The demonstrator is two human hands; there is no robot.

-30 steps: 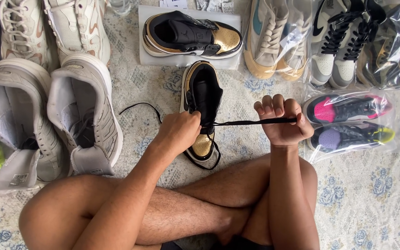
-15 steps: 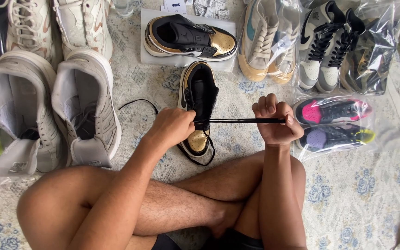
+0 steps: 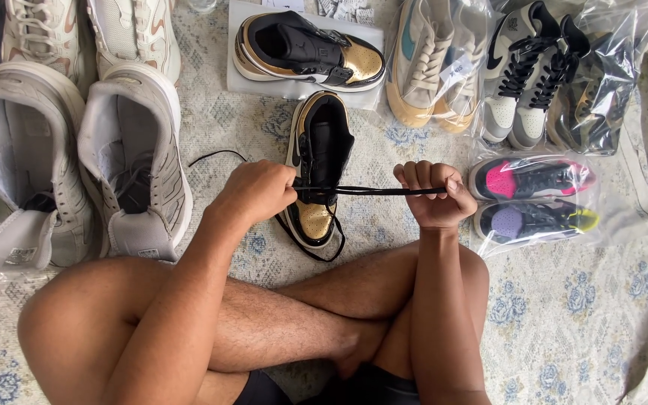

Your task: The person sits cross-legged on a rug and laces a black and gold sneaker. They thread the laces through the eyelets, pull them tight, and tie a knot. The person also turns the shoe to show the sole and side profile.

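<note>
Closest to the camera, two bare legs lie crossed on a pale cloth (image 3: 564, 315) printed with blue flowers. Above the knees, the left hand (image 3: 256, 191) has its grip closed on a flat black lace (image 3: 369, 190) at the shoe's eyelets, and the right hand (image 3: 433, 193) is a closed fist around the same lace, which runs taut and level between them. The lace belongs to a glossy black-and-gold sneaker (image 3: 320, 161) standing on the cloth just beyond the hands, toe toward the person; a slack loop of lace curls below it. Its mate (image 3: 305, 51) lies on its side on a grey box lid farther off. Bulky grey high-tops (image 3: 133, 161) stand to the left, and bagged pink and purple shoes (image 3: 534, 196) to the right.
</note>
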